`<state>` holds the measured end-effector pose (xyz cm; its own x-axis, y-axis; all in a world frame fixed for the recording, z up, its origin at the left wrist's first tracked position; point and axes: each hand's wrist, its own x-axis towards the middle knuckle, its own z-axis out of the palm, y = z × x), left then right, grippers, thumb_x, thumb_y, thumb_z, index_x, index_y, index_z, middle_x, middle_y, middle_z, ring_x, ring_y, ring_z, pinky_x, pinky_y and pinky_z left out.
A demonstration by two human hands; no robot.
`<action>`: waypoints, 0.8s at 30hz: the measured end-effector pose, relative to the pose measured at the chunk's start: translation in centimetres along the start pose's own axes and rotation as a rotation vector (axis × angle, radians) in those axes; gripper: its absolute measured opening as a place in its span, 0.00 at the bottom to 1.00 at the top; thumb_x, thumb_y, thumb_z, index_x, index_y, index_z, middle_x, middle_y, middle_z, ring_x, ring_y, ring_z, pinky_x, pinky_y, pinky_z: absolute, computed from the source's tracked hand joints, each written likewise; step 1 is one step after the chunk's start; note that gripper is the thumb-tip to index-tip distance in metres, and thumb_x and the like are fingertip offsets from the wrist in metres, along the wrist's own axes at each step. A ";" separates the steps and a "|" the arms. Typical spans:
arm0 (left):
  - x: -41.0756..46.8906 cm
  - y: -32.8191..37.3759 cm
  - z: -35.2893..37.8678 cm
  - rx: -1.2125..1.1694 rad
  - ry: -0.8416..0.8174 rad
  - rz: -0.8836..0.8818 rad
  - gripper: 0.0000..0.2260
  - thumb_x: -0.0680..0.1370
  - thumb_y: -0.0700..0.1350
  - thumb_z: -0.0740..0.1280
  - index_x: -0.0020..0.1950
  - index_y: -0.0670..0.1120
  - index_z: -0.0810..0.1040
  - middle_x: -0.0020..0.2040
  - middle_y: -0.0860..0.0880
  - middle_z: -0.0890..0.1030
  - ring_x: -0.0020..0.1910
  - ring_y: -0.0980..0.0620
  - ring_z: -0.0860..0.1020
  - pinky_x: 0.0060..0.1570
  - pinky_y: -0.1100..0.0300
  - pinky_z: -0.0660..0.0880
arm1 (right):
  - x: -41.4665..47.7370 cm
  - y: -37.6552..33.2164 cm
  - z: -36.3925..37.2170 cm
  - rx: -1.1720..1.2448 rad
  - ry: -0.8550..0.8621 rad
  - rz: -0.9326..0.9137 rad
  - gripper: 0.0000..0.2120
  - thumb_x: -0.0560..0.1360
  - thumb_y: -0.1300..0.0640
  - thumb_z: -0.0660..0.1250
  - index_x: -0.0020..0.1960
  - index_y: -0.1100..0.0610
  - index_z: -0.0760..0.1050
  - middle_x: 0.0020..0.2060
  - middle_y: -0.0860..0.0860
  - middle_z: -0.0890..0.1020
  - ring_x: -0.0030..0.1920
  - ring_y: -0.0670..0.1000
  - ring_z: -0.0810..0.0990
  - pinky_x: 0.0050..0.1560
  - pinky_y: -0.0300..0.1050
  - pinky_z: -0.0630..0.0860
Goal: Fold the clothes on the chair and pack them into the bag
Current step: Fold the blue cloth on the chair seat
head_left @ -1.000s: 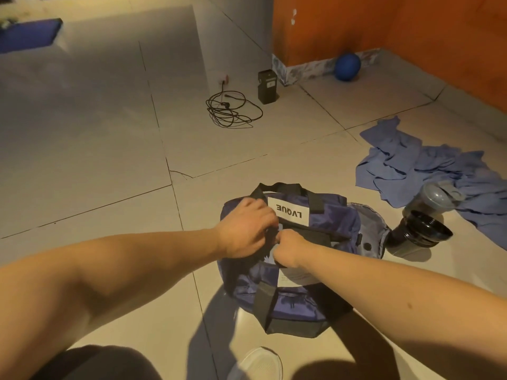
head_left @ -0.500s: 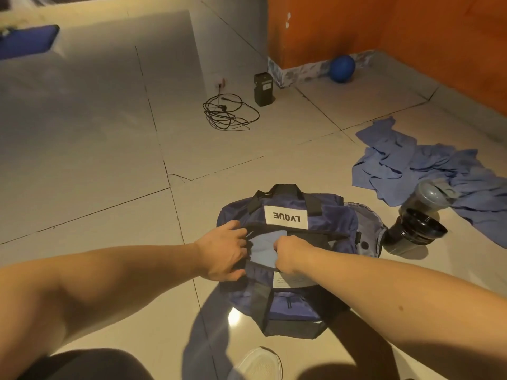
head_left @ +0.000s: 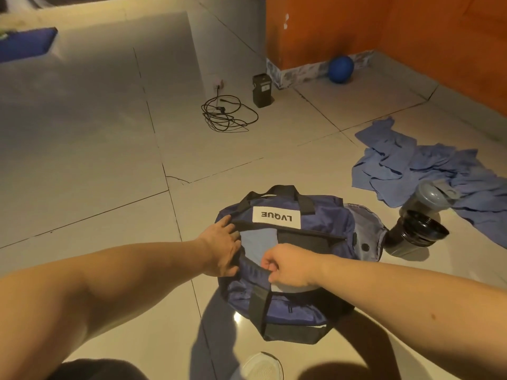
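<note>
While the bag (head_left: pixel 288 311) sits on the floor (head_left: pixel 109 160) directly before me, I hold its mouth apart: my left hand (head_left: pixel 222 248) grips the left end of the opening, and my right hand (head_left: pixel 288 267) pinches the near rim between its fingers. One pale blue garment (head_left: pixel 258 242) lies inside, so I judge packing begun, not finished. A heap of blue clothes (head_left: pixel 411 165) lies unfolded on the floor to the right, well apart. The bag's white label (head_left: pixel 276 217) reads "LVQUE", upside down to me.
</note>
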<state>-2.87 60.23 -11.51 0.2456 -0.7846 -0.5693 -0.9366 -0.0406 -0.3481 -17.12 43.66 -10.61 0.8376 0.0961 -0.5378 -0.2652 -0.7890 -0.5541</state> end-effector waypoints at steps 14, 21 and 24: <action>0.5 -0.4 0.7 -0.250 0.097 -0.059 0.20 0.85 0.56 0.55 0.70 0.48 0.75 0.67 0.47 0.78 0.70 0.46 0.72 0.80 0.48 0.53 | 2.6 1.4 0.1 -0.431 0.071 0.029 0.15 0.79 0.64 0.65 0.65 0.60 0.74 0.77 0.59 0.63 0.79 0.60 0.55 0.72 0.57 0.68; 0.3 0.1 -1.6 -0.141 0.472 0.035 0.11 0.74 0.53 0.70 0.54 0.51 0.80 0.51 0.51 0.80 0.51 0.48 0.76 0.55 0.52 0.74 | -1.0 1.0 -0.7 -0.286 0.240 0.143 0.08 0.80 0.62 0.62 0.57 0.57 0.77 0.54 0.57 0.80 0.54 0.59 0.78 0.45 0.48 0.69; 0.7 -0.1 -5.5 -0.158 0.444 0.019 0.13 0.80 0.53 0.62 0.61 0.50 0.79 0.58 0.52 0.78 0.57 0.49 0.74 0.58 0.55 0.69 | -3.4 1.8 -2.3 -0.217 0.333 0.178 0.06 0.80 0.62 0.62 0.54 0.56 0.76 0.52 0.57 0.81 0.51 0.59 0.78 0.43 0.49 0.71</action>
<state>-3.93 56.28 -7.80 0.1296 -0.9735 -0.1884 -0.9750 -0.0905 -0.2031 -19.37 40.50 -8.30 0.9055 -0.2259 -0.3591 -0.3428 -0.8884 -0.3054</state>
